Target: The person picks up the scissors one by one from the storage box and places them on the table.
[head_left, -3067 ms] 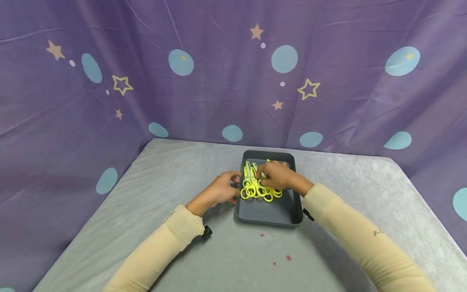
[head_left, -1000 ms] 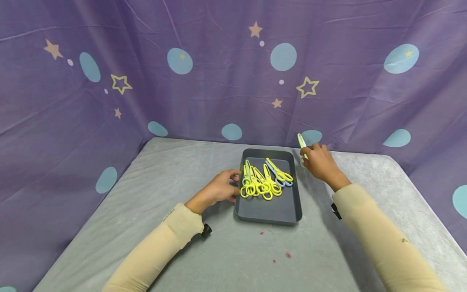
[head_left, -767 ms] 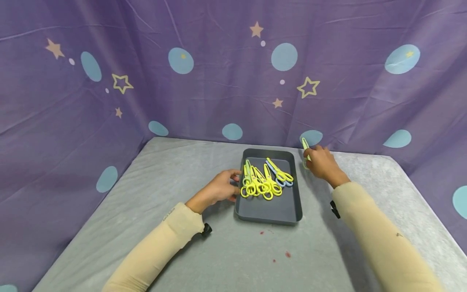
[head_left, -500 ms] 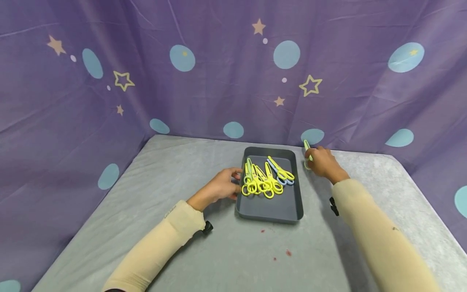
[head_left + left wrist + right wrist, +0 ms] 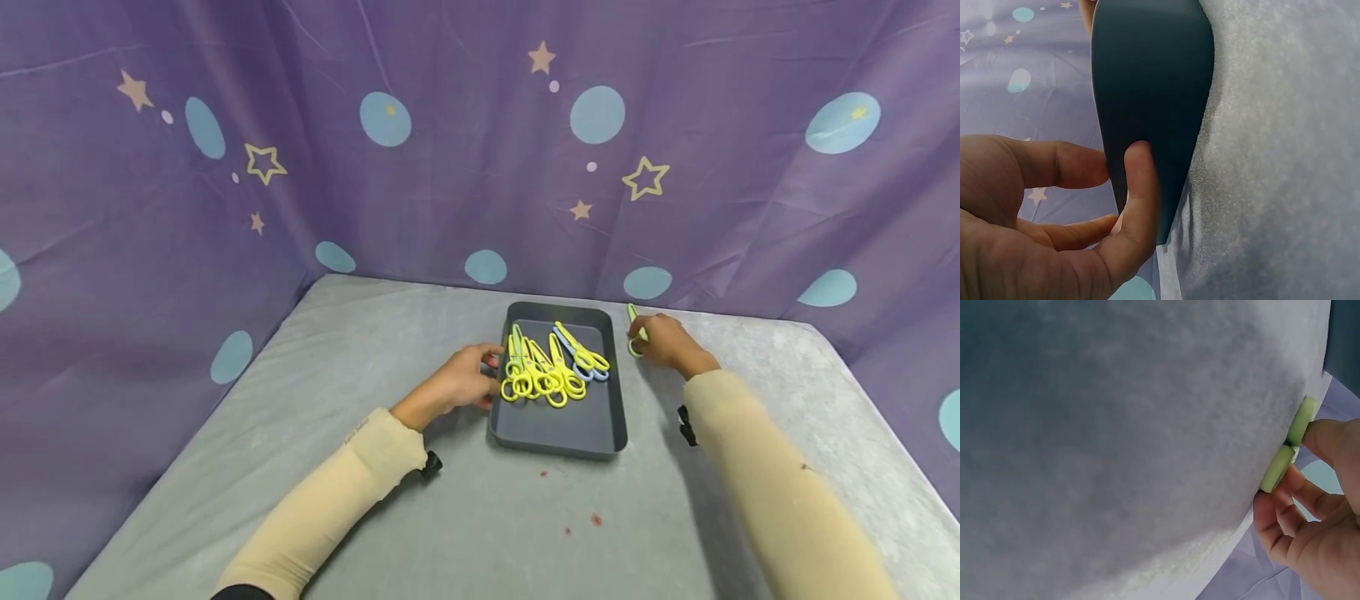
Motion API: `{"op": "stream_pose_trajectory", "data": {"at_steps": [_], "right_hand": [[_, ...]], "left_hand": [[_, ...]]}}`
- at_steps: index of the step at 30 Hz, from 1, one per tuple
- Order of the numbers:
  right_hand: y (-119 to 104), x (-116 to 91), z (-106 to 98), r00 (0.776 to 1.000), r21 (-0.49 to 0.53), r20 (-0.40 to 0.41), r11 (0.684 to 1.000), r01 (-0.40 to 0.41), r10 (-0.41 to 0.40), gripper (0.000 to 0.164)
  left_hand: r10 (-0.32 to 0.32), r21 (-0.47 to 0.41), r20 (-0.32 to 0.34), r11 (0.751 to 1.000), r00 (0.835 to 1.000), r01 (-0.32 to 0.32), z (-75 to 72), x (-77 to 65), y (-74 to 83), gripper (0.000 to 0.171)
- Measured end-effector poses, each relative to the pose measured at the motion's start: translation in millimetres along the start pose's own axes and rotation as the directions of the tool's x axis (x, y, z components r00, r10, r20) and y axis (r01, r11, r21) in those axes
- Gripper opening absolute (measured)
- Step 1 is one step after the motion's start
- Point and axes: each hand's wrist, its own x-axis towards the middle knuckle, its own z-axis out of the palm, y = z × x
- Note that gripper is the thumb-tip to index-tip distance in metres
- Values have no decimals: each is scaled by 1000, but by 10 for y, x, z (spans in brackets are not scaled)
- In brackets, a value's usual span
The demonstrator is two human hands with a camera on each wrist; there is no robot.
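My left hand (image 5: pixel 463 379) holds the left wall of a dark grey tray (image 5: pixel 555 437). In the left wrist view its fingers (image 5: pixel 1141 181) sit at the rim and on the outer wall. To the right of the tray, near the back of the table, my right hand (image 5: pixel 667 342) pinches light green scissors (image 5: pixel 634 313) by the handle. The right wrist view shows their green finger loops (image 5: pixel 1279 467) low at the cloth, with thumb and fingertips on them. Several yellow scissors (image 5: pixel 528 371) and a green pair (image 5: pixel 515 346) lie overlapping in the tray.
Inside the tray at the right, a yellow pair (image 5: pixel 577 346) lies across blue scissors (image 5: pixel 582 372). A grey cloth (image 5: pixel 360 350) covers the table, with small red marks (image 5: pixel 596 519) in front of the tray. A purple curtain (image 5: pixel 465 150) stands behind.
My right hand has taken the green scissors out of the tray, carried them to the right, and lowered them toward the cloth. My left hand stays at the tray wall.
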Motion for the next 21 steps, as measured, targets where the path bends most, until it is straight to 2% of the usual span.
{"op": "stream_pose_trajectory", "data": {"at_steps": [6,12,21], "right_hand": [[-10,-2,-57,1000,-3,27,1000,4,-3,16],[-41,-6,-106,1000,-13,18,1000,-8,8,24],[-237,2,-147,998,-41,-2,998,55,-55,29]], "left_hand": [[1,3,8,1000,1000,-1,-10,11,3,73],[-3,-7,4,1000,1000,3,0,17,-7,73],[-15,-10,2,1000,1000,15,-8,-1,23,72]]}}
